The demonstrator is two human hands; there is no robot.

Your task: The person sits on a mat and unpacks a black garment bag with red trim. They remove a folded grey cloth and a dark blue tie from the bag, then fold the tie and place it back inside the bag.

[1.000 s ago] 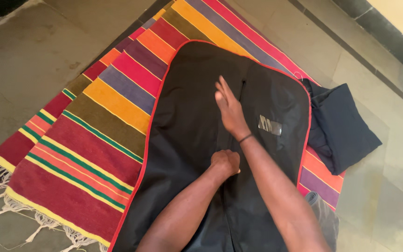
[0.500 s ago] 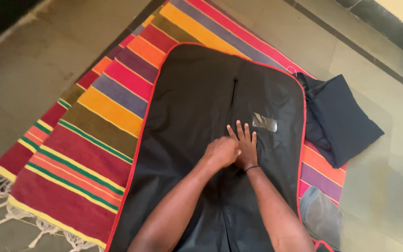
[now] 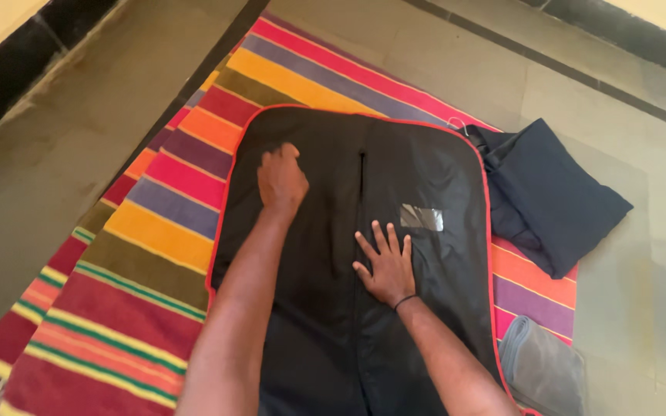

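Well, striped rug (image 3: 156, 231) on stone floor, black garment bag (image 3: 425, 169) w/ red trim flat on it. Left hand (image 3: 281, 181) curled loosely, pressing bag's upper left; right hand (image 3: 387, 266) flat, fingers spread, near centre zip. Neither grips anything.

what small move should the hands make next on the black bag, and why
Probably sweep the left hand outward toward the red-trimmed left edge of the bag, while the right hand stays flat beside the zip to pin it. The left hand rests loosely curled on the upper left panel, and the fabric there looks faintly rippled, so a smoothing stroke seems the likely step.
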